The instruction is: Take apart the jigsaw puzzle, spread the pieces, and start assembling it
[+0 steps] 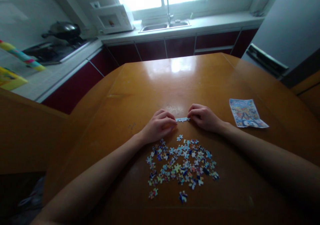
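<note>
A short strip of joined jigsaw puzzle pieces point(182, 119), pale blue and white, lies on the wooden table between my two hands. My left hand point(161, 123) has its fingers curled together at the strip's left end. At the right end, the fingertips of my right hand point(201, 116) pinch down on the strip's edge. Parts of the strip's ends are hidden under the fingers. Nearer to me is a loose spread of many-coloured puzzle pieces point(177, 167). One pale piece point(179, 137) sits apart just above the spread.
A creased picture sheet point(246, 113) lies on the wooden table point(150, 85) to the right. Beyond the table's far edge are a counter with a sink point(165, 26), a microwave point(115, 19) and a stove with a dark pan point(65, 30). A fridge point(282, 28) stands at the right.
</note>
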`<act>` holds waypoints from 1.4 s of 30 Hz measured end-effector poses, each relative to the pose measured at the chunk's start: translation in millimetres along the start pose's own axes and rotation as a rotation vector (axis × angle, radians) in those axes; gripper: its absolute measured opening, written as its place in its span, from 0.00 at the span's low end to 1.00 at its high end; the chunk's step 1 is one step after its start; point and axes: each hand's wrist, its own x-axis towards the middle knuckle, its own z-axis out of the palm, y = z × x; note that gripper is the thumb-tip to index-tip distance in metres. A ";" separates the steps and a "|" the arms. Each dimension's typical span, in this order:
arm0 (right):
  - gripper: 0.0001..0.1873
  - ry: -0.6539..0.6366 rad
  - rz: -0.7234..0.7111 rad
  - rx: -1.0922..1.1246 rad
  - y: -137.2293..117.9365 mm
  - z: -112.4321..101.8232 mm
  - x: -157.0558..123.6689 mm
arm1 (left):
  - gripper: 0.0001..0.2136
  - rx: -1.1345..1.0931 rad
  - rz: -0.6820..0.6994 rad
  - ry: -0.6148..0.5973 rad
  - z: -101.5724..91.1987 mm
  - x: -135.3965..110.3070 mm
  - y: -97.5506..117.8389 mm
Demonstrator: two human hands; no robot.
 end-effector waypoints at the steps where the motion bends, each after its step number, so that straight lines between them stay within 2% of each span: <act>1: 0.11 0.001 0.001 0.004 -0.1 0.1 0.1 | 0.06 0.017 0.042 -0.051 -0.3 -0.7 3.7; 5: 0.11 0.005 0.004 0.012 0.1 0.6 0.5 | 0.07 0.076 0.164 -0.255 0.2 -3.1 21.1; 7: 0.12 0.004 0.002 0.010 0.2 0.7 0.6 | 0.07 0.090 0.189 -0.300 1.1 -3.3 26.9; 14: 0.12 -0.002 0.012 0.015 0.1 0.2 0.6 | 0.06 -0.013 0.195 -0.291 3.4 -2.4 24.9; 22: 0.12 0.009 0.010 0.032 0.7 0.3 1.1 | 0.10 -0.111 0.200 -0.330 -2.5 -1.4 20.2; 27: 0.12 0.011 0.015 0.038 3.4 1.6 0.2 | 0.06 -0.162 0.187 -0.349 -5.8 1.1 22.6; 30: 0.12 0.019 0.013 0.042 4.3 2.3 0.0 | 0.02 -0.261 0.118 -0.254 -3.1 -0.1 19.4; 33: 0.13 0.038 0.008 0.029 1.6 1.5 0.4 | 0.02 -0.328 -0.074 -0.017 2.5 -1.9 13.2; 36: 0.13 0.034 -0.005 -0.006 -2.4 0.0 0.6 | 0.09 -0.327 -0.197 0.178 6.7 -1.9 7.5; 42: 0.11 0.048 -0.085 -0.080 -5.0 1.2 0.1 | 0.07 -0.342 -0.254 0.267 10.4 -2.4 1.0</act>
